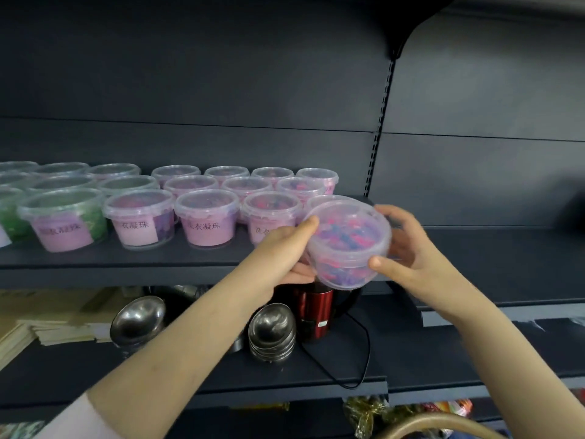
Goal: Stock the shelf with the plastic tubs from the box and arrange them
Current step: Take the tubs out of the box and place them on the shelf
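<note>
Both hands hold one clear plastic tub [348, 239] of pink and blue beads, tilted toward me, just in front of the dark shelf [133, 261]. My left hand [285, 248] grips its left side, thumb on the lid rim. My right hand [408, 251] grips its right side, thumb on the lower wall. Several more tubs stand in rows on the shelf: pink-labelled ones such as the tub [207, 217] left of my hands, and green-filled ones [63, 217] at the far left. Another tub [329, 201] sits partly hidden behind the held one.
The shelf stretch to the right [493, 258] holds nothing visible. On the shelf below stand stacked steel bowls [272, 331], a second bowl stack [137, 318], a red kettle [313, 312] with a black cord, and paper stacks [53, 331]. A curved basket handle [437, 423] shows at the bottom.
</note>
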Demonstrator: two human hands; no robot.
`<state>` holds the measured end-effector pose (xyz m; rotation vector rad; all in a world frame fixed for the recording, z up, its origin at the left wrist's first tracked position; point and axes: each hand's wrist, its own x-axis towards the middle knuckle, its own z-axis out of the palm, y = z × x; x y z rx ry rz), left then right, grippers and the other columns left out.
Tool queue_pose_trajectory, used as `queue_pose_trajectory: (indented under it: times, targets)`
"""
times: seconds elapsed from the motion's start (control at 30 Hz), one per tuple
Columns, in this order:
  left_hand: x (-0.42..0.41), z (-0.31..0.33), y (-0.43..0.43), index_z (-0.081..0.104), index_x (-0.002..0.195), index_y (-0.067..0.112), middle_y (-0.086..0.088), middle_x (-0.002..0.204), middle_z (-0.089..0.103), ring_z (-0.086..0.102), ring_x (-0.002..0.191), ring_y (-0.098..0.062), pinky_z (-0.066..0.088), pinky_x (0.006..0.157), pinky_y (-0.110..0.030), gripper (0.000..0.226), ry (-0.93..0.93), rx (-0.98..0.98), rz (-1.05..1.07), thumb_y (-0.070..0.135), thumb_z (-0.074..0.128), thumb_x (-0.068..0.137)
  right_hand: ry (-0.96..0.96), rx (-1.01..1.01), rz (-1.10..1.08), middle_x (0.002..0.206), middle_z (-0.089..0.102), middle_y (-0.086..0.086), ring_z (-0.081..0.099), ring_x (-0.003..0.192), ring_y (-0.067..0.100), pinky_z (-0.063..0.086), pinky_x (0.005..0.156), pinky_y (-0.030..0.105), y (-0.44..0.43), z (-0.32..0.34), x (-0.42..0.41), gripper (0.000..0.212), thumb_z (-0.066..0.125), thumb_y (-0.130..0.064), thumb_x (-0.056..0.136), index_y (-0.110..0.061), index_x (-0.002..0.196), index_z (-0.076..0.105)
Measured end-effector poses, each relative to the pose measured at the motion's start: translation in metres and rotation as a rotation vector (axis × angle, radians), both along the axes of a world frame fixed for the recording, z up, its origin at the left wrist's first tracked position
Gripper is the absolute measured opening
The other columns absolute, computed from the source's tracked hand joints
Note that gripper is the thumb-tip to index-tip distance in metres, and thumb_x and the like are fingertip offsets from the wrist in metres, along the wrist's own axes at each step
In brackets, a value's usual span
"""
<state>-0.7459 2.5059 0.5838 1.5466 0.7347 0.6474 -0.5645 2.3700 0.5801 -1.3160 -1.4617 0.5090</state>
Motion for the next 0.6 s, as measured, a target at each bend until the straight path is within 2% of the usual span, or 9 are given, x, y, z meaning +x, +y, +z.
queue_pose_trajectory:
  times: [0.1, 0.17, 0.23, 0.27, 0.3, 0.37, 0.43, 0.5, 0.6]
  targets:
    - [0.025, 0.002, -0.010, 0.061, 0.108, 0.025, -0.002, 0.097, 0.072, 0.072, 0.085, -0.012, 0.058, 0.080, -0.030, 0.042, -0.041, 0.053, -0.116, 0.060, 0.055, 0.086, 0.151, 0.067, -0.120, 0.124, 0.063, -0.007, 0.065, 0.109, 0.013, 0.056, 0.079, 0.023, -0.012, -0.002, 0.023, 0.066, 0.080, -0.043, 0.069, -0.043, 0.127, 0.047]
    - [0.037, 0.002, -0.012, 0.059, 0.110, 0.030, 0.004, 0.108, 0.069, 0.068, 0.093, -0.001, 0.055, 0.081, -0.019, 0.036, -0.054, 0.151, -0.198, 0.057, 0.054, 0.087, 0.223, 0.102, -0.212, 0.116, 0.068, -0.009, 0.067, 0.105, 0.017, 0.057, 0.077, 0.027, -0.019, -0.004, 0.041, 0.064, 0.077, -0.047, 0.067, -0.042, 0.125, 0.050]
    - [0.043, 0.003, -0.005, 0.056, 0.113, 0.038, 0.016, 0.115, 0.064, 0.059, 0.102, 0.010, 0.046, 0.081, -0.007, 0.031, -0.012, 0.463, -0.167, 0.055, 0.052, 0.087, 0.292, 0.125, -0.291, 0.113, 0.070, -0.009, 0.068, 0.103, 0.020, 0.059, 0.075, 0.030, -0.022, -0.005, 0.061, 0.065, 0.075, -0.052, 0.066, -0.039, 0.125, 0.051]
    - [0.043, 0.005, 0.003, 0.054, 0.118, 0.040, 0.019, 0.120, 0.061, 0.055, 0.108, 0.010, 0.043, 0.086, -0.008, 0.032, 0.044, 0.682, -0.101, 0.051, 0.052, 0.088, 0.312, 0.129, -0.328, 0.113, 0.070, -0.009, 0.069, 0.103, 0.019, 0.058, 0.073, 0.029, -0.022, -0.006, 0.070, 0.067, 0.076, -0.052, 0.066, -0.038, 0.126, 0.050]
    - [0.042, 0.005, 0.014, 0.053, 0.125, 0.037, 0.017, 0.127, 0.058, 0.052, 0.116, 0.004, 0.041, 0.094, -0.016, 0.036, 0.108, 0.896, -0.031, 0.046, 0.052, 0.090, 0.322, 0.126, -0.362, 0.114, 0.070, -0.007, 0.069, 0.102, 0.018, 0.058, 0.071, 0.026, -0.021, -0.006, 0.079, 0.069, 0.076, -0.053, 0.065, -0.037, 0.127, 0.050]
    - [0.039, 0.007, 0.037, 0.048, 0.135, 0.032, 0.009, 0.139, 0.051, 0.043, 0.130, -0.012, 0.036, 0.107, -0.037, 0.043, 0.304, 1.143, 0.046, 0.041, 0.051, 0.093, 0.323, 0.097, -0.420, 0.118, 0.067, -0.002, 0.069, 0.101, 0.016, 0.056, 0.067, 0.022, -0.012, -0.007, 0.093, 0.072, 0.077, -0.052, 0.065, -0.036, 0.129, 0.047]
    - [0.034, 0.007, 0.055, 0.040, 0.141, 0.036, 0.009, 0.149, 0.041, 0.034, 0.138, -0.018, 0.028, 0.111, -0.047, 0.049, 0.541, 1.226, 0.048, 0.048, 0.046, 0.094, 0.337, 0.053, -0.457, 0.120, 0.065, 0.000, 0.070, 0.098, 0.014, 0.057, 0.065, 0.021, 0.002, -0.008, 0.105, 0.079, 0.077, -0.051, 0.066, -0.032, 0.135, 0.042]
    - [0.033, 0.003, 0.066, 0.033, 0.143, 0.043, 0.011, 0.154, 0.033, 0.030, 0.140, -0.020, 0.027, 0.110, -0.050, 0.053, 0.713, 1.280, 0.039, 0.055, 0.041, 0.092, 0.356, -0.006, -0.475, 0.121, 0.064, 0.001, 0.070, 0.097, 0.013, 0.057, 0.066, 0.023, 0.022, -0.011, 0.113, 0.081, 0.077, -0.044, 0.072, -0.028, 0.141, 0.036]
    - [0.034, 0.000, 0.069, 0.030, 0.143, 0.046, 0.012, 0.154, 0.031, 0.033, 0.138, -0.023, 0.027, 0.109, -0.050, 0.054, 0.748, 1.341, 0.054, 0.059, 0.038, 0.091, 0.388, -0.073, -0.469, 0.123, 0.060, 0.005, 0.066, 0.104, 0.019, 0.057, 0.069, 0.026, 0.055, -0.014, 0.120, 0.079, 0.077, -0.035, 0.079, -0.022, 0.141, 0.031]
